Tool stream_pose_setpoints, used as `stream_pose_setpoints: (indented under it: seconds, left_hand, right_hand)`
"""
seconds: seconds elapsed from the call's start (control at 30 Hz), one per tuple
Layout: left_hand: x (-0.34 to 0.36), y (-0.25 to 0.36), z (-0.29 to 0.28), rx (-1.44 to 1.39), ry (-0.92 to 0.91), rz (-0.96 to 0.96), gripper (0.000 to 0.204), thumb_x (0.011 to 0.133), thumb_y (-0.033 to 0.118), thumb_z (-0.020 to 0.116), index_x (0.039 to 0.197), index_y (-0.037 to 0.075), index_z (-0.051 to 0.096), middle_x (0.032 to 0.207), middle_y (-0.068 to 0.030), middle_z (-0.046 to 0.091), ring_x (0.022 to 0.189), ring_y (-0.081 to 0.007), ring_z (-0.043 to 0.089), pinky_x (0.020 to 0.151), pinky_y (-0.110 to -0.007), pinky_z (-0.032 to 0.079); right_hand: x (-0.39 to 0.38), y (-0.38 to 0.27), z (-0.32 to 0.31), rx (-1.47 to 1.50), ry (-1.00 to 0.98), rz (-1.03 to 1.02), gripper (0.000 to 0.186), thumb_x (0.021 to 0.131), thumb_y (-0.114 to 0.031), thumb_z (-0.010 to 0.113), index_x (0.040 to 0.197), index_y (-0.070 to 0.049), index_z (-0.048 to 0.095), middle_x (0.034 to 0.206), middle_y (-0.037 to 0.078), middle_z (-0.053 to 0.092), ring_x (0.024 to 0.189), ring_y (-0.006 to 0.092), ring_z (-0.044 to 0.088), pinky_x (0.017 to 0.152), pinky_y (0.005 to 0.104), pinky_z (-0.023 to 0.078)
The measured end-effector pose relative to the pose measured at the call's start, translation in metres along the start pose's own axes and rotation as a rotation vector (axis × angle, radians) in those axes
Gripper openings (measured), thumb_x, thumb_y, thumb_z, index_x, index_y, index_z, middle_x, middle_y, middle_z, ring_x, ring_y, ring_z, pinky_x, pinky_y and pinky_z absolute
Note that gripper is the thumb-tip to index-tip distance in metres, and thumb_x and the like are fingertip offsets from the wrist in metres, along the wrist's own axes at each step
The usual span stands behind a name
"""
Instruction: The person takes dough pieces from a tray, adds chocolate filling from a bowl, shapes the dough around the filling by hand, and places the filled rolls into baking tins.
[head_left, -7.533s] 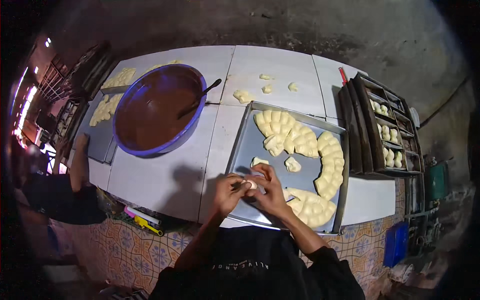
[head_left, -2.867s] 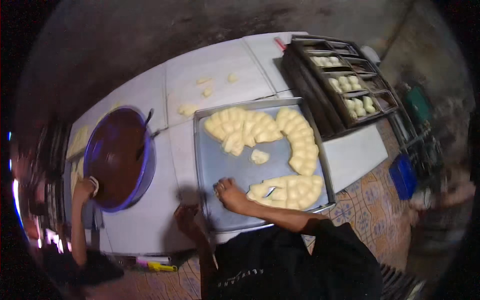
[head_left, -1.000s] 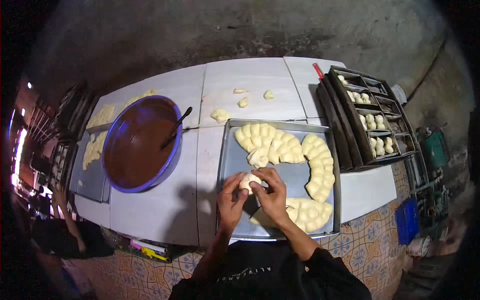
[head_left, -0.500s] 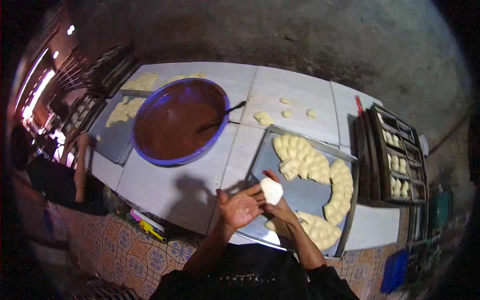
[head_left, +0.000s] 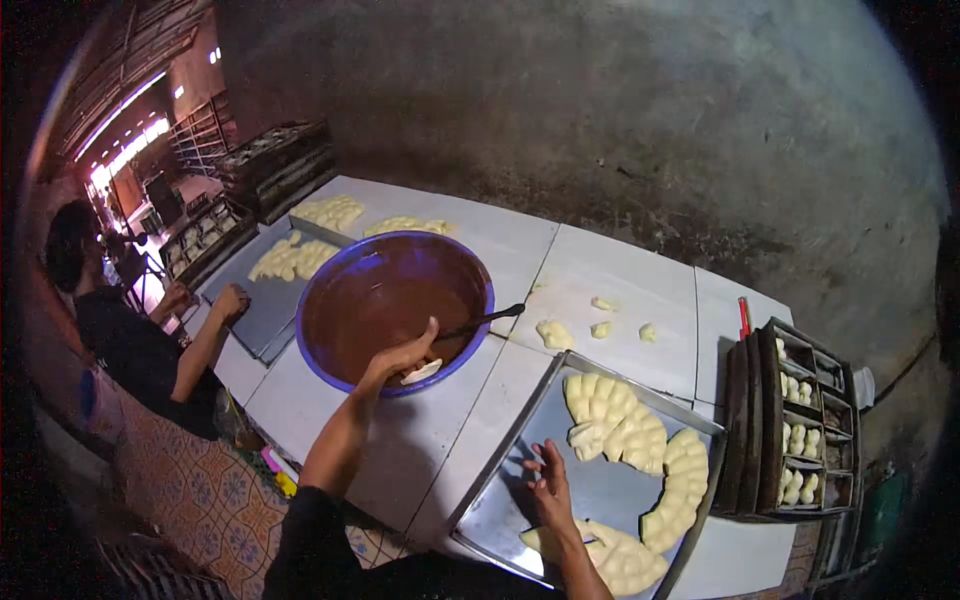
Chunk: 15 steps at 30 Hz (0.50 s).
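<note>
My left hand (head_left: 402, 357) is at the near rim of a purple-blue basin (head_left: 325, 368). Its fingers hold a flattened piece of pale dough (head_left: 422, 373). Smooth brown filling (head_left: 365, 310) lies in the basin, and a dark-handled utensil (head_left: 490, 318) rests in it, the handle sticking out over the right rim. Above a metal tray (head_left: 500, 490), my right hand (head_left: 549, 485) is empty with its fingers apart. Rows of joined dough pieces (head_left: 612, 412) curve along the tray's far and right sides, and more dough (head_left: 620, 560) lies near its front, partly behind my right forearm.
Several small dough lumps (head_left: 600, 329) sit on the white tiled table (head_left: 640, 270). At the right stand dark divided baking pans (head_left: 800, 420) with dough balls inside. A co-worker (head_left: 130, 330) at the left reaches toward another metal tray (head_left: 235, 285) with dough.
My left hand has moved left and away from me to the basin, now with the dough piece that was between both hands. My right hand has stayed over the tray and opened. The view has shifted.
</note>
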<state>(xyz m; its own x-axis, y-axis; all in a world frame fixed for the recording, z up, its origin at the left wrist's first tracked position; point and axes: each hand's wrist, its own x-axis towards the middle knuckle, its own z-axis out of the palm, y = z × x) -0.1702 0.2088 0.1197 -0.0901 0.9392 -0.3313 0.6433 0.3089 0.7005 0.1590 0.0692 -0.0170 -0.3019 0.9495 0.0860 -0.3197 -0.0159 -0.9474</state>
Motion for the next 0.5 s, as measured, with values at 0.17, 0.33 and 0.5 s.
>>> stream_pose_setpoints:
  seconds: [0.17, 0.33, 0.5]
  left_hand:
    - [0.000, -0.027, 0.041, -0.185, 0.011, 0.156, 0.083, 0.093, 0.069, 0.020, 0.127, -0.001, 0.051, 0.086, -0.0130, 0.065, 0.079, -0.0202, 0.059, 0.075, -0.034, 0.048]
    - [-0.066, -0.008, 0.131, -1.232, -0.700, 0.154, 0.106, 0.080, 0.084, 0.019, 0.144, 0.000, 0.030, 0.118, -0.0180, 0.059, 0.099, -0.0247, 0.061, 0.090, -0.038, 0.046]
    - [-0.131, 0.013, 0.180, -1.161, -0.099, -0.027, 0.068, 0.097, 0.046, 0.046, 0.143, -0.002, 0.030, 0.129, -0.0198, 0.051, 0.114, -0.0288, 0.055, 0.098, -0.038, 0.043]
  right_hand:
    - [0.006, -0.006, 0.015, 0.134, 0.073, 0.073, 0.070, 0.092, -0.038, 0.060, 0.147, -0.013, 0.025, 0.139, 0.013, 0.042, 0.109, 0.0204, 0.054, 0.083, 0.0317, 0.049]
    - [0.021, 0.008, 0.022, 0.878, -0.006, 0.387, 0.043, 0.099, -0.028, 0.049, 0.127, 0.004, 0.045, 0.112, 0.013, 0.060, 0.098, 0.0184, 0.059, 0.077, 0.0252, 0.050]
    - [0.009, -0.011, 0.030, 0.568, 0.377, 0.298, 0.029, 0.097, -0.022, 0.054, 0.107, 0.004, 0.062, 0.097, 0.012, 0.066, 0.094, 0.0185, 0.061, 0.084, 0.0279, 0.048]
